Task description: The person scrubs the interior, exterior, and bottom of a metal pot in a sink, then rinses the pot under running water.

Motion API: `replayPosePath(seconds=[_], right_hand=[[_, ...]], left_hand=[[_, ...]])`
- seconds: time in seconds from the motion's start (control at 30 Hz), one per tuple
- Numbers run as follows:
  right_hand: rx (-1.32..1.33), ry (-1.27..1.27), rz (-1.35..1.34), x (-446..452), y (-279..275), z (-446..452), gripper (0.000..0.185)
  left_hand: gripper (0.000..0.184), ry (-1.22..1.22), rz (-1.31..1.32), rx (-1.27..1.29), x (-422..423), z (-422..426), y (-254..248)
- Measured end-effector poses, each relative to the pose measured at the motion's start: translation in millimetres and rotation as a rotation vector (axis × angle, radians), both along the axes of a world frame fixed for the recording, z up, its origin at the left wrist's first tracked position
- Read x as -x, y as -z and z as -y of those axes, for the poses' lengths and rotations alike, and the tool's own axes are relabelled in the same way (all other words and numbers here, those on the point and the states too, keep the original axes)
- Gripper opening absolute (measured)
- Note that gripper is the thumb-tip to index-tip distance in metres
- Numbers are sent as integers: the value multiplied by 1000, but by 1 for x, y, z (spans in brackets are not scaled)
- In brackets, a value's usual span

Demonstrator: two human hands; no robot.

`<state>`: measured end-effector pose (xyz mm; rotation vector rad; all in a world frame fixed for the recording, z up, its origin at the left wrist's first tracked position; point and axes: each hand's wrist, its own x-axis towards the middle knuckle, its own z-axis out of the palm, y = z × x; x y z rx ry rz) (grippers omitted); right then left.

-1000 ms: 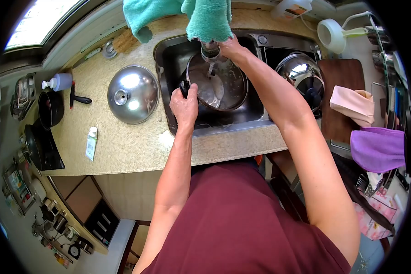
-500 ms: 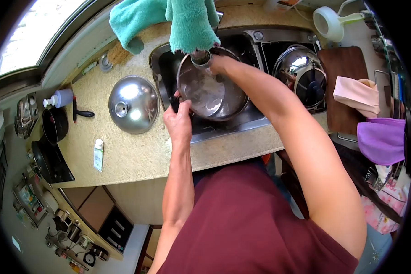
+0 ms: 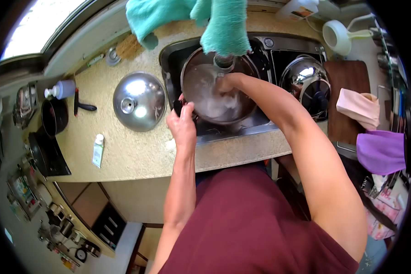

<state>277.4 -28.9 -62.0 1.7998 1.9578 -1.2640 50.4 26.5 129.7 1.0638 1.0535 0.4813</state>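
Observation:
A wide metal pot (image 3: 203, 75) sits in the left sink basin, with cloudy, swirling water in it. My left hand (image 3: 182, 122) is closed around the pot's black side handle (image 3: 177, 107). Inside the pot, under the faucet head (image 3: 224, 62), is my right hand (image 3: 228, 83); its fingers are blurred and partly hidden, so I cannot tell if they hold anything. A teal towel (image 3: 226, 32) hangs over the faucet and covers most of it.
A domed steel lid (image 3: 141, 98) lies on the counter left of the sink, near a white tube (image 3: 98, 150). Another shiny lid (image 3: 301, 75) rests over the right basin. Beyond it are a brown cutting board (image 3: 347, 82) and a pink cloth (image 3: 358, 107).
My right hand has moved from beside the faucet head down into the pot. The water looks more stirred and cloudy. My left hand keeps its grip, and the camera view has shifted slightly.

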Motion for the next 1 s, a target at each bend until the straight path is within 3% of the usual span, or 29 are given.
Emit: replayPosePath(seconds=[0.03, 0.1, 0.13, 0.2, 0.27, 0.33, 0.4, 0.43, 0.47, 0.53, 0.6, 0.63, 0.67, 0.73, 0.8, 0.87, 0.9, 0.93, 1.0], right_hand=[[46, -64, -12, 8, -6, 3, 29], [60, 1295, -653, 10, -40, -10, 28], [61, 1283, -642, 5, -55, -18, 28], [-73, 2062, -1411, 0, -66, -31, 27], [-84, 1986, -1245, 17, -53, -34, 28], [-303, 1866, -533, 58, -82, -41, 31], [-356, 1737, -283, 66, -99, -48, 37], [-400, 1678, -484, 48, -111, -42, 36], [-385, 1619, -515, 37, -105, -42, 36], [-358, 1500, -577, 15, -90, -43, 36], [-248, 1442, -409, 48, -134, -37, 52], [-192, 1407, -329, 64, -158, -34, 59], [-206, 1395, -376, 57, -155, -32, 57], [-153, 1628, -657, 21, -115, -40, 44], [-146, 1803, -740, 5, -88, -44, 32], [-313, 1722, -398, 35, -86, -36, 30], [-377, 1683, -211, 52, -93, -32, 30], [-337, 1582, -153, 51, -100, -27, 31], [-304, 1484, -98, 47, -109, -13, 33]], left_hand=[[36, -18, 2, 63, 1, 1, 12], [37, 11, -106, -66, -3, 8, 39], [42, 37, -111, -126, -6, 17, 44], [48, 90, -196, -313, -15, 32, 44], [56, 83, -265, -412, -28, 47, 40], [70, 153, -348, -516, -40, 48, 46], [78, 175, -348, -607, -42, 55, 45], [80, 155, -310, -701, -44, 58, 49], [84, 249, -340, -547, -43, 59, 37], [83, 242, -348, -579, -42, 59, 35], [82, 231, -318, -511, -50, 47, 34], [75, 272, -326, -430, -51, 45, 8], [70, 249, -287, -398, -47, 55, 11], [54, 278, -244, -419, -41, 76, 23], [33, 385, -229, -522, -33, 93, 37], [25, 407, -246, -405, -28, 95, 41], [24, 429, -252, -502, -23, 96, 41], [24, 446, -261, -601, -17, 98, 41], [24, 388, -146, -533, -12, 87, 44]])
